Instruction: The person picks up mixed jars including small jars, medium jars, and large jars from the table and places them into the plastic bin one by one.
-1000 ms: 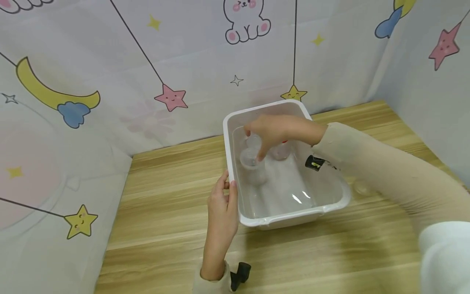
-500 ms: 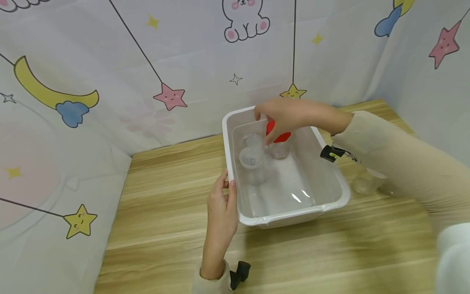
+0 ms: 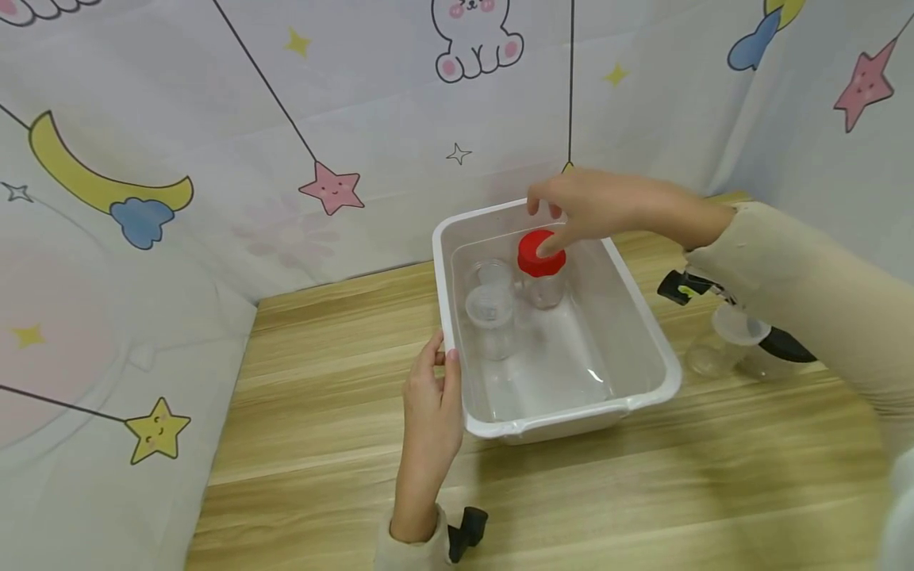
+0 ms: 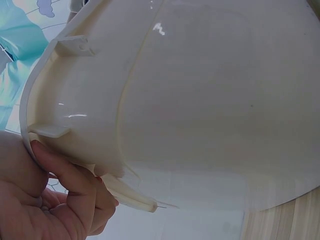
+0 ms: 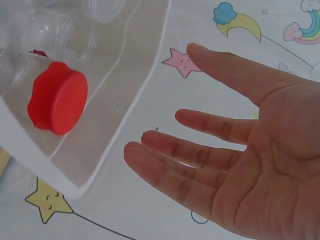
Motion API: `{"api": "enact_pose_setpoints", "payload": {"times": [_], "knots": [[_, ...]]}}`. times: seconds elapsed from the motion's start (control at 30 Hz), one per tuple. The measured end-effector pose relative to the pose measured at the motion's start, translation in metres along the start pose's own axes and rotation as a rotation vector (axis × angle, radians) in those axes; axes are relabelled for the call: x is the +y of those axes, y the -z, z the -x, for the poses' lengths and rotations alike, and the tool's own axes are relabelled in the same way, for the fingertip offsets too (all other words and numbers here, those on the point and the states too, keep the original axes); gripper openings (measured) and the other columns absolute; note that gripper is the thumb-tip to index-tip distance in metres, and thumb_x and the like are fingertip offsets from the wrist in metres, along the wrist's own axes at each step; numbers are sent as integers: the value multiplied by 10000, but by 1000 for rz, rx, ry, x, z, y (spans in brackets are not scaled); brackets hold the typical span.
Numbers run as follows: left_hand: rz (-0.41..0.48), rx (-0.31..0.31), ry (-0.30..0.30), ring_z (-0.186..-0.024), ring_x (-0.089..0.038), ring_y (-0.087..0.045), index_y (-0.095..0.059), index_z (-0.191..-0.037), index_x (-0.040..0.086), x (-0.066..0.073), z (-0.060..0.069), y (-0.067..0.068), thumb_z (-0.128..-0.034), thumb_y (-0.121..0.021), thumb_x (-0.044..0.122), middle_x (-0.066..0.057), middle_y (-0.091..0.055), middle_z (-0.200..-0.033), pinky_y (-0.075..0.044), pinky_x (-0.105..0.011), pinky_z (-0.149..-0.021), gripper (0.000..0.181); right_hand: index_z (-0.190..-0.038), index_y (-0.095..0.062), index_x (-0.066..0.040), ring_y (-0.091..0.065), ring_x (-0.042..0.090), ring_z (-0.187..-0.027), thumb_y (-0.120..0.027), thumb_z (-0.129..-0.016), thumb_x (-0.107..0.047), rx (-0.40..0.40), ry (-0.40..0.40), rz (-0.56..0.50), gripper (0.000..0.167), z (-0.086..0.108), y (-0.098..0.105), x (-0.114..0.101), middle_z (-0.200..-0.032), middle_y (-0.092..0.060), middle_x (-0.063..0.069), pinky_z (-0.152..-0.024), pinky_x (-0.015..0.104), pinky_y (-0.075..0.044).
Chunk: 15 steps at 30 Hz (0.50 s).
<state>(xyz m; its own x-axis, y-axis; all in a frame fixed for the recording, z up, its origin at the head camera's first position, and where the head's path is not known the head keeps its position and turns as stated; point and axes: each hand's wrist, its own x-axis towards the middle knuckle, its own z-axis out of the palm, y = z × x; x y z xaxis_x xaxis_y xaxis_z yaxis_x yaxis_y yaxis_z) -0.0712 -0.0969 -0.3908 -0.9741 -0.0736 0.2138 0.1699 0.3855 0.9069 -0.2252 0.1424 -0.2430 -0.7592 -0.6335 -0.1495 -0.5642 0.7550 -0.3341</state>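
Observation:
A white plastic tub (image 3: 571,396) stands on the wooden table, and my left hand (image 3: 434,400) grips its left rim, thumb on one side and fingers curled on the other. In the left wrist view the fingers hook the rim from beneath. My right hand (image 3: 600,205) is over the tub's far right part, fingers spread and holding nothing. Below it stands a clear jar with a red lid (image 3: 540,255). Left of that jar are a clear jar with a whitish lid (image 3: 489,308) and another clear jar (image 3: 491,272) behind it, apparently without a lid.
Right of the tub, a clear jar with a white lid (image 3: 741,325) stands next to a jar with a black lid (image 3: 789,346), partly hidden by the right sleeve. A patterned cloth (image 3: 385,119) hangs behind the table (image 3: 321,412).
My right hand has moved right and away from the clear jars, passing over the red lid. More of the jars outside the tub shows now. The left hand stays on the rim.

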Motion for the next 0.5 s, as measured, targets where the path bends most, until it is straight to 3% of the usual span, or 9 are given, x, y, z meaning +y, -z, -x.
{"api": "enact_pose_setpoints", "payload": {"times": [0.5], "knots": [[3,-4,-1,-817,-268,-719,-434,-1443,-68,-1,-3,1,-1081,-452,191,-218,-570,-1068,-611,-380,-678,446,-1254,-541,12,-599,302,-883,-734,-914,-298,52,-19,12,499,20,8,28,-1074,-601,199,-761,415,-507]]}}
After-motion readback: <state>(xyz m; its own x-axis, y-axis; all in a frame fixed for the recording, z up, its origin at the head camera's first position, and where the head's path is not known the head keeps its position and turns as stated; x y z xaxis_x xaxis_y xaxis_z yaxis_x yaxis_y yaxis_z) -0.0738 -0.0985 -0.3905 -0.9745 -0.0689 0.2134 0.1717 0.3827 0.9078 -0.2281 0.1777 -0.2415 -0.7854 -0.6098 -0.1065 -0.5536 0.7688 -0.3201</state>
